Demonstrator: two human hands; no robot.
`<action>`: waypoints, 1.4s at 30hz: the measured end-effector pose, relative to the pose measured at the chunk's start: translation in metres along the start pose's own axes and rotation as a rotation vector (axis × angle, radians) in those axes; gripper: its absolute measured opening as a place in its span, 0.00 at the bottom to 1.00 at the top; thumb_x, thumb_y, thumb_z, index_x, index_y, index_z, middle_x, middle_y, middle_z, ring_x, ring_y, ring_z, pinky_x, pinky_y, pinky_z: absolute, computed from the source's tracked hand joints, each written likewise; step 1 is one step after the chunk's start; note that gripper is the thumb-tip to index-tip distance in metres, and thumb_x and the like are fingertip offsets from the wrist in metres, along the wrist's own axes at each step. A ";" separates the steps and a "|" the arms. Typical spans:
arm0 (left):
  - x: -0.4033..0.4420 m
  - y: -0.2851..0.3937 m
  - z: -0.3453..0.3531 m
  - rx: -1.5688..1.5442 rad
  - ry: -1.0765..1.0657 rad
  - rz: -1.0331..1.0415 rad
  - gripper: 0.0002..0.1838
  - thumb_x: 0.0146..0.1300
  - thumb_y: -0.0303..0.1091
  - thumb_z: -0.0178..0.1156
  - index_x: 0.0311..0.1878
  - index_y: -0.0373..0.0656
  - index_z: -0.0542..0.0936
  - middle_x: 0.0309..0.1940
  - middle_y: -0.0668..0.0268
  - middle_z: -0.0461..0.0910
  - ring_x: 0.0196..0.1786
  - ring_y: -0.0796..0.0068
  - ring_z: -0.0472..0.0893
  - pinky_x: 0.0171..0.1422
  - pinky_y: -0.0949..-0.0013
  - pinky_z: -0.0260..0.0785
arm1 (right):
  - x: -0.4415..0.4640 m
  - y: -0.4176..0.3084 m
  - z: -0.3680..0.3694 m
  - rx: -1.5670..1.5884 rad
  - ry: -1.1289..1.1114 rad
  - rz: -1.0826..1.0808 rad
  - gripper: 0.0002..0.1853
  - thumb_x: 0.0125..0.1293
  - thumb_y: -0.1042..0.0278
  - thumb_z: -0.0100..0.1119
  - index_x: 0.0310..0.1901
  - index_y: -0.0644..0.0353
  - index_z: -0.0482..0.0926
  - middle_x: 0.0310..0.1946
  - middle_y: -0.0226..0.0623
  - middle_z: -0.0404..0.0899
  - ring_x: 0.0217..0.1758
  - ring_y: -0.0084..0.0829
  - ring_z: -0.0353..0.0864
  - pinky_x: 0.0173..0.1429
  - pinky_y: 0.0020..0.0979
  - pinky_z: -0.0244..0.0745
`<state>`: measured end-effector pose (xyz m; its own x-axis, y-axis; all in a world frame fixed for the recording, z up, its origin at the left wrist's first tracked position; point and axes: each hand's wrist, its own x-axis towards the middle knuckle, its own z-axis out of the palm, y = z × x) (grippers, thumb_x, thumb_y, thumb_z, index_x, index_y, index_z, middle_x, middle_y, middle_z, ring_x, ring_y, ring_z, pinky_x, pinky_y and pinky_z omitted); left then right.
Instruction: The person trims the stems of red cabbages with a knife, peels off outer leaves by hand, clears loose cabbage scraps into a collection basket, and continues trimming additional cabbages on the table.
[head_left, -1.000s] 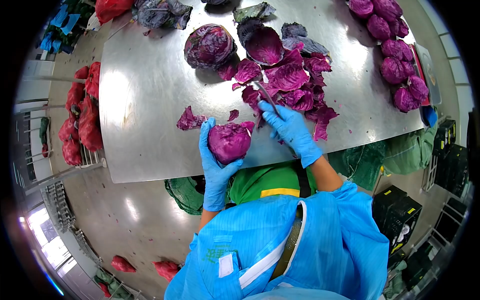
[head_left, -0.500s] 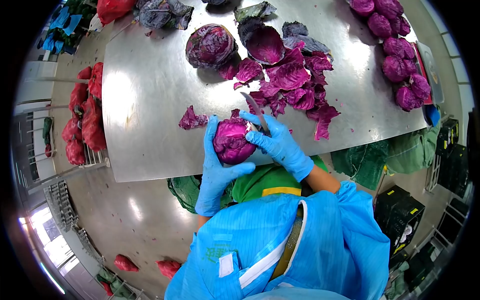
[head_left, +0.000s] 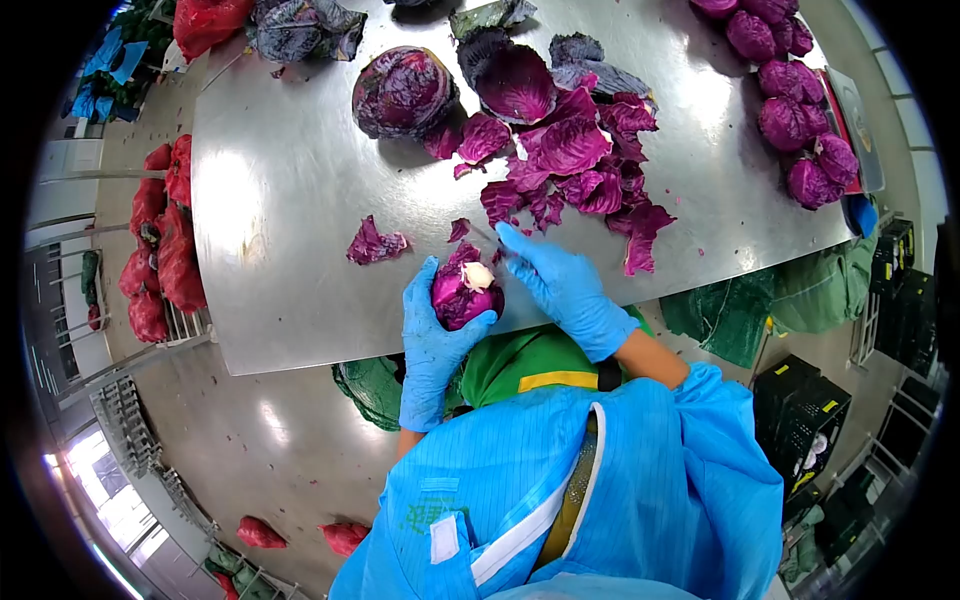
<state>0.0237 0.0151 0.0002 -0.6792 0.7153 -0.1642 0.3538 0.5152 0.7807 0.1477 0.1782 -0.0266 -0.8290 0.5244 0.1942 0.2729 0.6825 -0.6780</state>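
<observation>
My left hand [head_left: 432,335] cups a peeled red cabbage [head_left: 458,306] from the left and below, over the table's near edge. The pale cut stem end faces up and to the right. Just right of the cabbage and apart from it, my right hand [head_left: 565,295] is closed around a knife [head_left: 487,236]; only a thin bit of blade shows beyond the fingers, and the handle is hidden. Small purple leaf scraps [head_left: 376,242] lie on the steel table [head_left: 290,290] ahead of my hands.
A heap of torn purple leaves [head_left: 570,145] spreads ahead. An untrimmed cabbage [head_left: 404,92] sits left of it, with dark leaves behind. Several trimmed cabbages [head_left: 795,125] line the right edge. Red mesh sacks [head_left: 178,255] stand on the left; black crates [head_left: 800,425] stand at right.
The cabbage has turned in my left hand, so its pale stem end now faces up. My right hand has drawn away to the right with the knife, off the cabbage.
</observation>
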 end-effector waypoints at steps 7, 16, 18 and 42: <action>0.006 0.010 0.002 -0.053 0.019 -0.081 0.53 0.42 0.49 0.77 0.70 0.37 0.62 0.57 0.50 0.70 0.59 0.56 0.75 0.63 0.59 0.70 | -0.020 -0.015 -0.009 -0.410 -0.353 -0.014 0.33 0.64 0.57 0.57 0.70 0.53 0.62 0.23 0.34 0.74 0.19 0.33 0.77 0.20 0.39 0.69; 0.014 0.016 -0.002 0.062 -0.015 -0.122 0.51 0.42 0.52 0.76 0.68 0.39 0.66 0.56 0.52 0.72 0.58 0.55 0.76 0.61 0.58 0.71 | -0.018 -0.008 0.001 -0.496 -0.346 -0.073 0.31 0.63 0.60 0.57 0.68 0.59 0.64 0.23 0.34 0.74 0.17 0.32 0.76 0.19 0.37 0.69; 0.014 0.018 -0.003 0.055 -0.018 -0.126 0.51 0.42 0.52 0.76 0.68 0.39 0.66 0.55 0.52 0.72 0.57 0.55 0.76 0.61 0.57 0.71 | -0.017 -0.007 0.003 -0.558 -0.333 -0.083 0.29 0.62 0.62 0.56 0.65 0.61 0.67 0.22 0.34 0.75 0.17 0.32 0.76 0.19 0.36 0.70; -0.006 0.005 -0.028 -0.831 -0.198 -0.118 0.51 0.38 0.45 0.77 0.67 0.35 0.68 0.62 0.54 0.72 0.62 0.64 0.74 0.68 0.61 0.65 | 0.046 0.055 -0.016 -0.654 -0.050 0.015 0.15 0.64 0.59 0.54 0.48 0.58 0.72 0.24 0.35 0.76 0.24 0.36 0.80 0.22 0.38 0.72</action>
<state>0.0113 0.0003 0.0219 -0.5302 0.7878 -0.3133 -0.3499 0.1333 0.9273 0.1322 0.2480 -0.0438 -0.8400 0.5231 0.1440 0.5125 0.8521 -0.1060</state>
